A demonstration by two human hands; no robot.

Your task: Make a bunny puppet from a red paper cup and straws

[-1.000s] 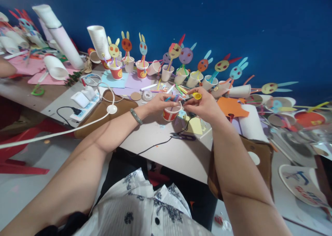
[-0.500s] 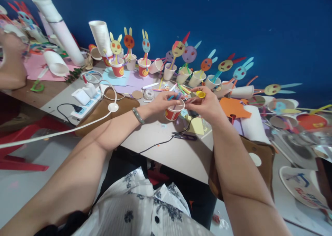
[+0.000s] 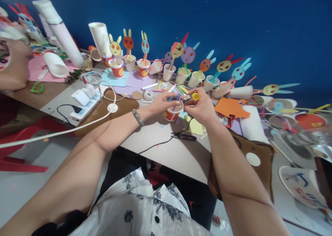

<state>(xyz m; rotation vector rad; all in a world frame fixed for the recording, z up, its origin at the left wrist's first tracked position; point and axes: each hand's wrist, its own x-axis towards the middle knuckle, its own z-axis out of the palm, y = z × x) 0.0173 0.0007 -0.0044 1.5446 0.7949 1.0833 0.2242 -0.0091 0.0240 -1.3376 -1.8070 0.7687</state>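
Note:
My left hand (image 3: 166,102) is closed at the rim of a red and white paper cup (image 3: 173,115), which stands upright low over the table. Purple and blue strips (image 3: 177,97) rise from the cup beside my fingertips. Close to the cup's right side, my right hand (image 3: 199,106) has its fingers bent together. A round yellow piece (image 3: 195,96) shows between its thumb and fingers; the rest of what it grips is hidden. Below lie small dark-handled scissors (image 3: 184,136) and a pale yellow paper piece (image 3: 195,126).
Along the blue wall stand paper cups with rabbit-faced paper figures (image 3: 115,49). A power strip (image 3: 86,106) with a white cable lies left. Orange paper (image 3: 230,108) and a brown bag (image 3: 256,160) are at right. Another person's arm (image 3: 15,63) reaches in at far left.
My right hand has shifted slightly left, closer to the cup, with the yellow piece in it. My left hand and the cup have hardly moved.

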